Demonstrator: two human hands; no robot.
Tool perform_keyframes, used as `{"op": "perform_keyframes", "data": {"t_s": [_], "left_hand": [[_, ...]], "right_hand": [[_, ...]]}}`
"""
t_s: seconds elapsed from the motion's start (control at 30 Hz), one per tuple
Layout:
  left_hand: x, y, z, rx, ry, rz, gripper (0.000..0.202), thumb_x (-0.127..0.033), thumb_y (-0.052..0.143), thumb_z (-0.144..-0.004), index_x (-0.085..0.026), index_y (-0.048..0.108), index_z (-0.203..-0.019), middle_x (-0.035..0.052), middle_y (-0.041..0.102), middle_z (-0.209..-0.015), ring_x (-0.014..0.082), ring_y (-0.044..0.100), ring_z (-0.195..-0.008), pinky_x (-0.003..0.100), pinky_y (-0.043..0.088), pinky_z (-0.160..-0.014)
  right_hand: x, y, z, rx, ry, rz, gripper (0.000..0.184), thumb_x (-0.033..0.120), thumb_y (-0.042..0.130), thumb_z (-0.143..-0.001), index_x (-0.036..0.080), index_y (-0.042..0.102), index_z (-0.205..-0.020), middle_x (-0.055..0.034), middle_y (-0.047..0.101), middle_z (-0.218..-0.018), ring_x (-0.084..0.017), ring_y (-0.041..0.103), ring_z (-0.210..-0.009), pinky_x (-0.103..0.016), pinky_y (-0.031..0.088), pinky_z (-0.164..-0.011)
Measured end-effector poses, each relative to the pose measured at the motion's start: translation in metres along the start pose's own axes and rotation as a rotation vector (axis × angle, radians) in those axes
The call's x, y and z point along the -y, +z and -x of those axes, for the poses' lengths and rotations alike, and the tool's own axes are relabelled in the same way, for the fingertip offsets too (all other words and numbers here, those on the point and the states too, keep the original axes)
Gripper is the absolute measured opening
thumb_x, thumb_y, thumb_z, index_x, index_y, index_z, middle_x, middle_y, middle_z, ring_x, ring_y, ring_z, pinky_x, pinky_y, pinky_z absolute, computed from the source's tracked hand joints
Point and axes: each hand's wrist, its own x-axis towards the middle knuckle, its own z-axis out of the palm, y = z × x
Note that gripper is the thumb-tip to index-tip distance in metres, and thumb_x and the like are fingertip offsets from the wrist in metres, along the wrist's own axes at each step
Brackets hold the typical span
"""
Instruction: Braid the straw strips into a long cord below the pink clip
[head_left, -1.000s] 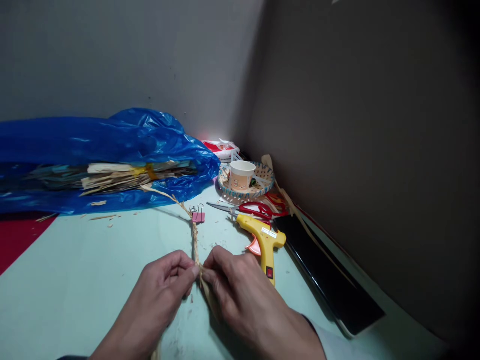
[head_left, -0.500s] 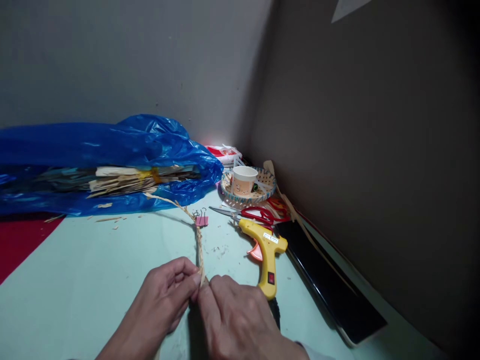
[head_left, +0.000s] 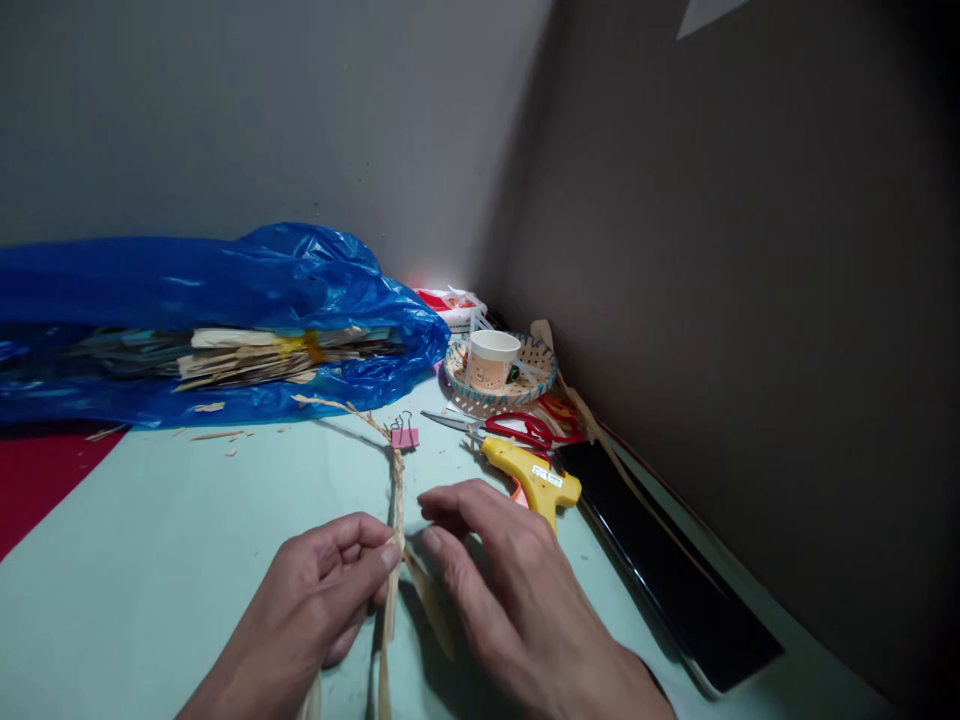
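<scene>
A pale braid of dried plant fibre (head_left: 398, 490) runs down the table towards me, with a pink binder clip (head_left: 405, 438) on its upper part. My left hand (head_left: 330, 590) pinches the braid's lower end between thumb and fingers. Below that pinch, loose flat strands (head_left: 390, 620) fan out towards me. To the right of the braid, my right hand (head_left: 510, 590) hovers with thumb and fingers apart, holding nothing. It covers the handle of the yellow glue gun (head_left: 536, 475).
A blue plastic bag (head_left: 315, 265) with a bundle of dried strips (head_left: 247, 358) lies at the back left. Red-handled scissors (head_left: 517, 430), a woven basket (head_left: 544, 365) holding a paper cup (head_left: 493, 362), and a black tablet-like slab (head_left: 667, 570) are on the right.
My right hand has let go of the strands and moved up and right, its fingers opening. The loose strands below the braid now show. My left hand keeps its pinch.
</scene>
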Motion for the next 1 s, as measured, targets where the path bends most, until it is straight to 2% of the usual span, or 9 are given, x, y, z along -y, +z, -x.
{"op": "perform_keyframes", "data": {"t_s": [0.07,0.17,0.27,0.33,0.43,0.57,0.8,0.87,1.0], "left_hand": [[0.000,0.000,0.001,-0.006,-0.010,0.006,0.033,-0.045,0.074,-0.071,-0.015,0.061,-0.075,-0.0097,0.044,-0.051,0.0014,0.016,-0.041,0.018,0.007,-0.042],[0.000,-0.001,0.001,-0.020,-0.002,-0.013,0.032,-0.044,0.074,-0.070,-0.015,0.063,-0.076,-0.0064,0.052,-0.054,0.0010,0.017,-0.041,0.018,0.008,-0.043],[0.001,0.000,0.002,-0.049,-0.011,-0.050,0.026,-0.038,0.078,-0.065,-0.016,0.067,-0.074,-0.0065,0.052,-0.055,0.0027,0.025,-0.042,0.016,0.012,-0.041],[0.002,0.002,0.003,-0.077,-0.011,-0.047,0.022,-0.034,0.080,-0.063,-0.018,0.068,-0.072,-0.0053,0.054,-0.056,0.0071,0.040,-0.048,0.015,0.025,-0.042],[0.004,0.005,0.005,-0.120,0.032,-0.069,0.022,-0.039,0.080,-0.062,-0.021,0.069,-0.071,-0.0019,0.063,-0.062,0.0164,0.057,-0.066,0.021,0.045,-0.060],[0.003,0.005,0.008,-0.179,0.082,-0.309,0.030,-0.052,0.071,-0.068,-0.022,0.066,-0.064,-0.0030,0.058,-0.055,0.0154,0.052,-0.057,0.022,0.042,-0.055],[0.002,0.005,0.011,-0.212,0.124,-0.425,0.027,-0.048,0.064,-0.073,-0.024,0.063,-0.061,-0.0036,0.060,-0.052,0.0152,0.055,-0.053,0.022,0.041,-0.052],[0.005,0.004,0.012,-0.246,0.241,-0.564,0.025,-0.045,0.061,-0.078,-0.025,0.062,-0.062,-0.0033,0.063,-0.054,0.0160,0.058,-0.052,0.024,0.042,-0.053],[0.015,0.004,0.015,-0.317,0.723,-1.049,0.025,-0.025,0.050,-0.089,-0.023,0.064,-0.068,-0.0017,0.064,-0.057,0.0136,0.060,-0.049,0.025,0.041,-0.054]], "right_hand": [[-0.001,0.000,-0.005,0.132,0.113,-0.116,0.023,0.034,0.049,-0.097,0.021,0.064,-0.107,-0.0051,0.068,-0.099,-0.020,0.061,-0.095,-0.031,0.044,-0.080],[-0.006,0.008,-0.010,0.290,0.200,-0.241,0.022,0.035,0.050,-0.096,0.019,0.066,-0.095,-0.0029,0.067,-0.082,-0.017,0.059,-0.078,-0.027,0.042,-0.069],[-0.010,0.015,-0.013,0.256,0.238,-0.273,0.019,0.027,0.050,-0.095,0.018,0.066,-0.089,-0.0027,0.066,-0.079,-0.015,0.057,-0.076,-0.026,0.040,-0.068],[-0.011,0.018,-0.013,0.236,0.259,-0.275,0.020,0.025,0.050,-0.095,0.017,0.066,-0.085,-0.0029,0.066,-0.077,-0.015,0.057,-0.074,-0.026,0.039,-0.067],[-0.012,0.019,-0.014,0.219,0.296,-0.268,0.019,0.025,0.053,-0.092,0.016,0.064,-0.080,-0.0027,0.064,-0.070,-0.014,0.054,-0.066,-0.025,0.037,-0.060],[-0.012,0.020,-0.013,0.202,0.321,-0.274,0.022,0.028,0.054,-0.090,0.015,0.061,-0.075,-0.0022,0.061,-0.063,-0.012,0.050,-0.057,-0.024,0.034,-0.053],[-0.014,0.025,-0.009,0.181,0.308,-0.388,0.022,0.026,0.054,-0.090,0.015,0.064,-0.074,-0.0021,0.063,-0.063,-0.010,0.050,-0.053,-0.022,0.036,-0.051],[-0.014,0.025,-0.010,0.193,0.330,-0.466,0.021,0.027,0.054,-0.090,0.014,0.066,-0.077,-0.0013,0.061,-0.062,-0.010,0.051,-0.052,-0.022,0.038,-0.051],[-0.014,0.021,-0.010,0.222,0.354,-0.590,0.020,0.024,0.056,-0.089,0.014,0.068,-0.078,0.0019,0.054,-0.055,-0.009,0.050,-0.051,-0.021,0.039,-0.054]]}}
